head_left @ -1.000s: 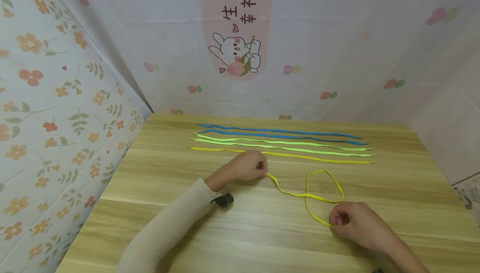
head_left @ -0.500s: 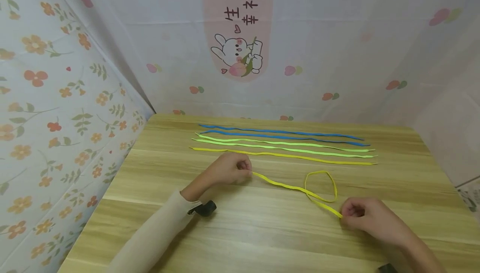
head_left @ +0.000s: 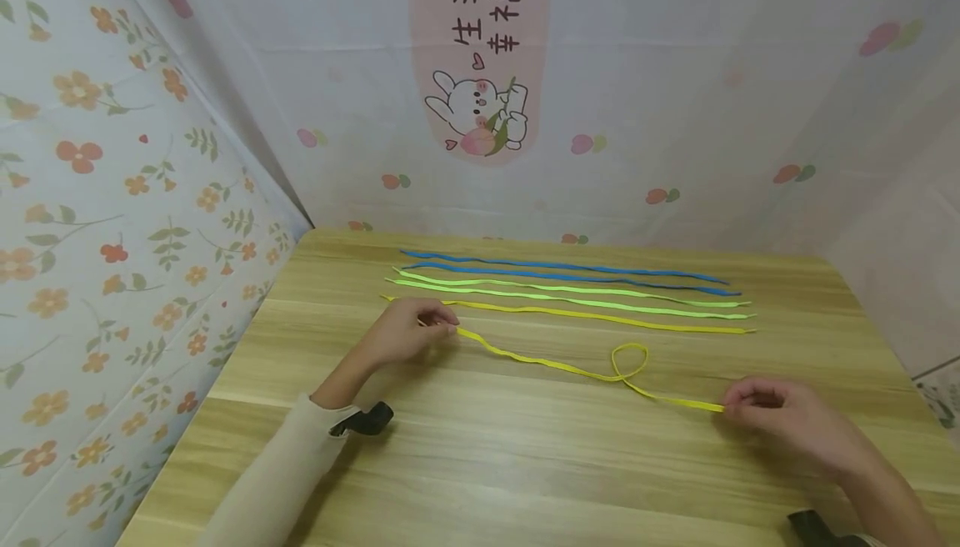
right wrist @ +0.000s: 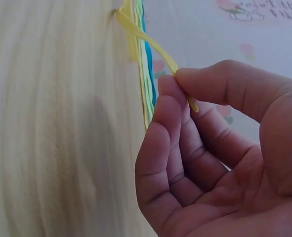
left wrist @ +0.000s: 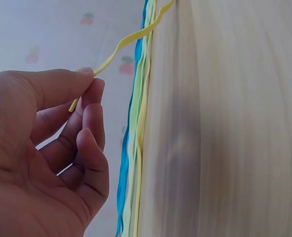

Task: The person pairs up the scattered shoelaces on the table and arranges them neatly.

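A yellow shoelace runs between the two hands, with a small loop crossing itself right of its middle. My left hand pinches one end between thumb and forefinger; in the left wrist view the tip of the yellow shoelace pokes out below the thumb. The other end is pinched by my right hand, lower and to the right. In the right wrist view a short tip of the yellow shoelace shows past the thumb and fingers.
Behind the hands lie, side by side, a second yellow shoelace, two light green shoelaces and two blue shoelaces. They rest on a wooden table. A printed curtain hangs along the table's back edge, and a floral one at left.
My left hand has moved left and my right hand right and slightly up, drawing the yellow shoelace's ends apart. Its loop has shrunk. The laid-out shoelaces have stayed in place.
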`<state>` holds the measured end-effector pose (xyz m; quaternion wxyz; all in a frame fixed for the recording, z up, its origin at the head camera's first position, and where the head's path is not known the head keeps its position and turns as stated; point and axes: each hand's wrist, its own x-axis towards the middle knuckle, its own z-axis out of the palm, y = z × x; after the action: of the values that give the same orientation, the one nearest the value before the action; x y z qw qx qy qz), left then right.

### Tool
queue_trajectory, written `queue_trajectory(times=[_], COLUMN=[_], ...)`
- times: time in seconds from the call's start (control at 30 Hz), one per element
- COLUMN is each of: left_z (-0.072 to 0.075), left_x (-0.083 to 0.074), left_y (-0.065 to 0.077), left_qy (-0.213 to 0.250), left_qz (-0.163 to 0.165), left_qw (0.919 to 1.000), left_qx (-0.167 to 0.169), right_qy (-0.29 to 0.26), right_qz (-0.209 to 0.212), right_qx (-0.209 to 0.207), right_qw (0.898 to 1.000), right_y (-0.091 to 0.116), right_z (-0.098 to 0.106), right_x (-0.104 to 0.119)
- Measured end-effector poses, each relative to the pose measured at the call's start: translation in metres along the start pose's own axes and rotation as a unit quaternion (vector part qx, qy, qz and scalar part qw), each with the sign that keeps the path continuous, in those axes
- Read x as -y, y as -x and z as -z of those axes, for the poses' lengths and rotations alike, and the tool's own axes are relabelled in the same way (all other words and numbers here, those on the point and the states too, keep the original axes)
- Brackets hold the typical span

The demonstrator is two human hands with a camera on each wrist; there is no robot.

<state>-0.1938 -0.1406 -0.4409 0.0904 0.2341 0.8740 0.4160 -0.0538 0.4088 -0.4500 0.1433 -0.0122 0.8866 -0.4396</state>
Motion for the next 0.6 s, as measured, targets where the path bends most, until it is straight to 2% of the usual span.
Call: queue_trajectory(times=[0.33, 0.6], left_z=[0.02, 0.032], left_x=[0.013, 0.025], left_y=[0.016, 0.025], left_qy=[-0.023, -0.033], left_qz=[0.033, 0.057], left_qw=[0.9991, 0.9973], left_qx=[-0.015, -0.031], right_qy=[0.072, 0.087], right_qz=[-0.02, -0.031], right_qx=[-0.037, -0.051], right_qw=[0.997, 0.994], right_y=[-0.004, -0.004], right_z=[0.015, 0.024], right_x=[0.003, 0.0])
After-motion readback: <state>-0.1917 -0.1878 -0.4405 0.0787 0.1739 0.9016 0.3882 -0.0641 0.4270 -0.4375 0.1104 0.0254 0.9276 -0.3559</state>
